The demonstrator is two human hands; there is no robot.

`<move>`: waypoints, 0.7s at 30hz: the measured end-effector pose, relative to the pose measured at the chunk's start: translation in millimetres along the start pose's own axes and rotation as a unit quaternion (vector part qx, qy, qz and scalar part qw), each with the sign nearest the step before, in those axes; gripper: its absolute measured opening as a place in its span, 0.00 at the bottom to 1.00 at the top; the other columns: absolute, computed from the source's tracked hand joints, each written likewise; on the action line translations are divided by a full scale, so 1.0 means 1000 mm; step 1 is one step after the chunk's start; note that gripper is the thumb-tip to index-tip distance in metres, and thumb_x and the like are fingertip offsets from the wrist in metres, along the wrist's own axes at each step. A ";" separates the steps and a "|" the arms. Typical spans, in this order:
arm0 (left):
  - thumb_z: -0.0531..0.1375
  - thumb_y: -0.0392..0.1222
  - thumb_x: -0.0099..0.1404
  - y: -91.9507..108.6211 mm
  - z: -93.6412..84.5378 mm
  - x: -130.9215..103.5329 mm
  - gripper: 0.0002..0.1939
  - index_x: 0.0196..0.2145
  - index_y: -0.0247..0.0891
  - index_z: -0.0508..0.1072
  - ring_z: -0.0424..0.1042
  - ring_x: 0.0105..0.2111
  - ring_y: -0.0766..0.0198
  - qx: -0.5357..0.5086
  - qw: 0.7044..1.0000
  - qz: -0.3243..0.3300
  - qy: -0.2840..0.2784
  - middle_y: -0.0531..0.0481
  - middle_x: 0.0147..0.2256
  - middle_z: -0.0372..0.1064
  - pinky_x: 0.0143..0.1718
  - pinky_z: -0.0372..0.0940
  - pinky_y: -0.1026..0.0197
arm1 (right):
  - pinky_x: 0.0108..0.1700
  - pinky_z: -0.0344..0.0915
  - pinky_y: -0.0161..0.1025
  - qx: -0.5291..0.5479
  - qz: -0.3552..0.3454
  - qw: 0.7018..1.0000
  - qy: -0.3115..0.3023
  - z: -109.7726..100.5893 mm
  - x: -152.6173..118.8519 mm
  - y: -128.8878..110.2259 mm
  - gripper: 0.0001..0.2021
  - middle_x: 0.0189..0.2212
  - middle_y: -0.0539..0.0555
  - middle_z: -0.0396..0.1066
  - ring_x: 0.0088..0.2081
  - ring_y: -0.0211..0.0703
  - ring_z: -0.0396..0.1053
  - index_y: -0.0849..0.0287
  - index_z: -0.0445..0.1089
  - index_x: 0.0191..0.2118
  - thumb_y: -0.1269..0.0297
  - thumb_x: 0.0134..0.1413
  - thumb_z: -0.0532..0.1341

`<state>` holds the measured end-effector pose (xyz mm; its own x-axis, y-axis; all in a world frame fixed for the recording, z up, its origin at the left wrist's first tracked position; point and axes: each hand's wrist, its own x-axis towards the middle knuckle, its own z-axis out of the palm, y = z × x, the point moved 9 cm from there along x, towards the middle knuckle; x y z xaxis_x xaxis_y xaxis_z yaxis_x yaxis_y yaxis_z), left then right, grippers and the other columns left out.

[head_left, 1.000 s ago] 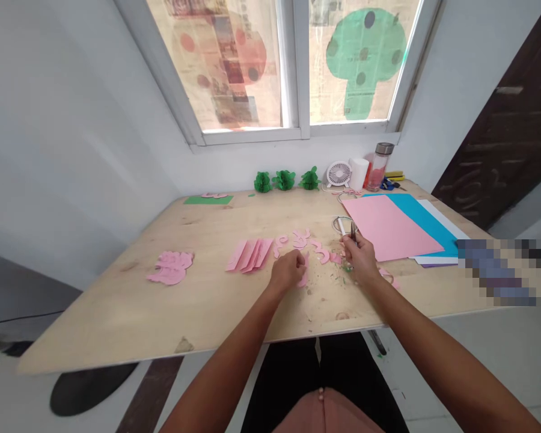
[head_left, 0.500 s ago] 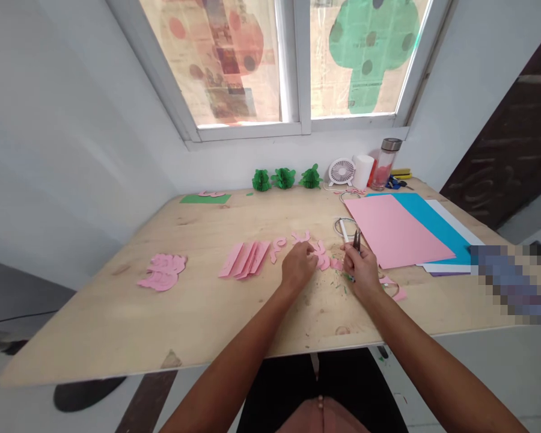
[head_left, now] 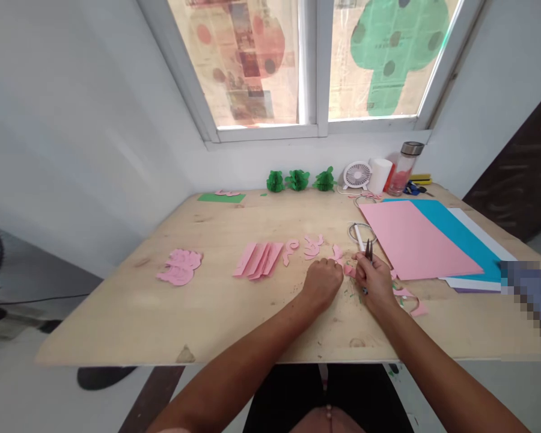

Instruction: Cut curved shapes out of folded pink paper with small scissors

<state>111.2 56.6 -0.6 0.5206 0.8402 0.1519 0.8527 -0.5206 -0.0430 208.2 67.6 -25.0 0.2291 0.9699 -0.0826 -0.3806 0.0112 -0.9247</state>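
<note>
Bright daylight from window point(head_left: 322, 72) beyond table's point(head_left: 184, 325) far edge; panes point(head_left: 256, 66) palest. Shadows soft. Wide-angle stretch toward frame margins. Pixelated patch point(head_left: 534, 294) at table's right side.

A pale-framed window point(head_left: 322, 66) fills the upper centre, daylight glowing through printed sheets on its panes; a reddish spotted shape point(head_left: 273, 45) shows at left, a green one point(head_left: 381, 87) at right. White walls point(head_left: 85, 120) flank it. A dark brown panel point(head_left: 523, 159) stands at the right edge. The wooden desk point(head_left: 234, 325) spans the middle, above a pale floor point(head_left: 31, 385) with a dark brown strip point(head_left: 155, 391), lower left.
</note>
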 end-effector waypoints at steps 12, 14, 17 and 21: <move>0.48 0.32 0.62 -0.065 -0.021 0.002 0.10 0.33 0.34 0.70 0.68 0.32 0.61 -0.044 0.991 -0.098 0.077 0.44 0.32 0.70 0.29 0.58 0.61 | 0.13 0.37 0.27 -0.023 -0.006 1.000 -0.010 0.000 0.001 0.003 0.12 0.11 0.41 0.50 0.13 0.27 0.43 0.62 0.67 0.27 0.57 0.42 0.64; 0.46 0.33 0.63 -0.089 -0.032 0.001 0.13 0.36 0.35 0.70 0.68 0.34 0.62 -0.051 0.986 -0.128 0.095 0.44 0.34 0.71 0.31 0.59 0.62 | 0.13 0.38 0.28 -0.033 -0.004 0.999 -0.009 0.000 0.001 0.003 0.12 0.11 0.41 0.50 0.13 0.27 0.44 0.62 0.67 0.27 0.57 0.42 0.65; 0.45 0.34 0.64 -0.125 -0.047 -0.008 0.14 0.38 0.36 0.70 0.68 0.36 0.62 -0.079 0.966 -0.199 0.143 0.45 0.36 0.71 0.34 0.58 0.63 | 0.14 0.38 0.28 -0.049 0.001 0.999 -0.010 0.003 -0.001 0.000 0.12 0.11 0.41 0.50 0.14 0.28 0.45 0.62 0.67 0.27 0.58 0.42 0.64; 0.45 0.34 0.64 -0.134 -0.028 -0.023 0.14 0.35 0.36 0.71 0.67 0.35 0.60 -0.061 0.975 -0.193 0.088 0.43 0.35 0.70 0.34 0.57 0.60 | 0.15 0.39 0.29 -0.068 -0.010 0.997 -0.016 0.011 -0.005 -0.011 0.11 0.12 0.42 0.50 0.14 0.28 0.45 0.63 0.67 0.27 0.59 0.43 0.64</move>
<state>-16.0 103.1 29.6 0.1367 0.9439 0.3008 0.9668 -0.1933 0.1672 201.1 65.0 -10.2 0.2051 0.9773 -0.0535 -0.2498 -0.0006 -0.9683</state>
